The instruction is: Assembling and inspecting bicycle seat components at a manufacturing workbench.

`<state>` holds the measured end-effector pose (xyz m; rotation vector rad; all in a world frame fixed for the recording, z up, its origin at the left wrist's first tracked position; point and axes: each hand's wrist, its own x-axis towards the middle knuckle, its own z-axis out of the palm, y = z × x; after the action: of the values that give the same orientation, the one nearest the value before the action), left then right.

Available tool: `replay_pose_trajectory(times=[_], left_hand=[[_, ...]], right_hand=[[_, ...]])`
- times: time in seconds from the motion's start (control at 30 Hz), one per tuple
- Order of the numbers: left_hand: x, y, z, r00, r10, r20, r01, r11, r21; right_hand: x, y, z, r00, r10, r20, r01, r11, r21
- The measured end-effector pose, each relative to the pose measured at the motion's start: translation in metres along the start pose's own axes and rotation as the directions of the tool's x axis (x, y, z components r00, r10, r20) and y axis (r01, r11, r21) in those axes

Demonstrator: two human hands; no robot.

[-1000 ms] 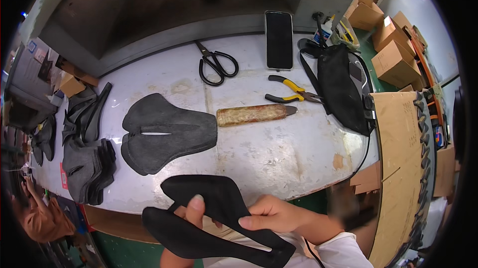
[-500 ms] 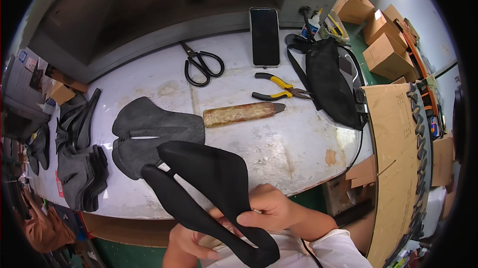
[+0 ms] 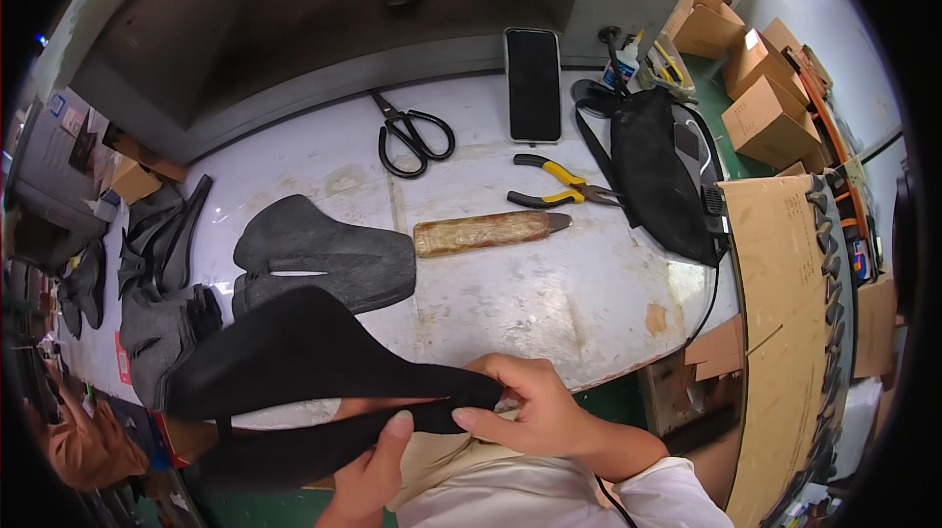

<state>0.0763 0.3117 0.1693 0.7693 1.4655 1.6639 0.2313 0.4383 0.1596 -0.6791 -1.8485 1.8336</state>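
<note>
A black bicycle saddle cover (image 3: 285,346) with a long central slot is held over the front edge of the table, its wide end toward the left. My right hand (image 3: 540,412) pinches its narrow end between thumb and fingers. On the nearer strip of the cover, my left hand (image 3: 373,469) is closed with the thumb on top; its other fingers are mostly hidden beneath. Just beyond lies a dark grey saddle-shaped piece (image 3: 339,263), partly covered by the held one. Beside that piece rests a tape-wrapped knife (image 3: 481,234) with a short dark blade.
Black-handled scissors (image 3: 414,140), a phone (image 3: 534,86) and yellow-black pliers (image 3: 564,183) lie farther back. A black pouch (image 3: 659,170) with a cable sits at the right. Stacked grey pieces (image 3: 167,337) stand at the left. Cardboard (image 3: 780,322) flanks the table's right side.
The saddle cover has swung round so its wide end points left and its narrow end is up at my right hand. My left hand has come up onto its nearer strip.
</note>
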Motion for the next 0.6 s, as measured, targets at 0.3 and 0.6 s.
replay_pose_trajectory(times=[0.3, 0.6], left_hand=[[-0.013, 0.004, 0.014, 0.99, -0.074, -0.12, 0.05, 0.98, -0.192], [-0.014, -0.008, 0.012, 0.984, 0.113, 0.14, -0.109, 0.993, -0.036]], right_hand=[[-0.008, 0.024, 0.012, 0.993, -0.003, -0.114, 0.059, 0.872, 0.485], [-0.012, 0.002, -0.006, 0.986, 0.13, -0.105, -0.044, 0.808, 0.588]])
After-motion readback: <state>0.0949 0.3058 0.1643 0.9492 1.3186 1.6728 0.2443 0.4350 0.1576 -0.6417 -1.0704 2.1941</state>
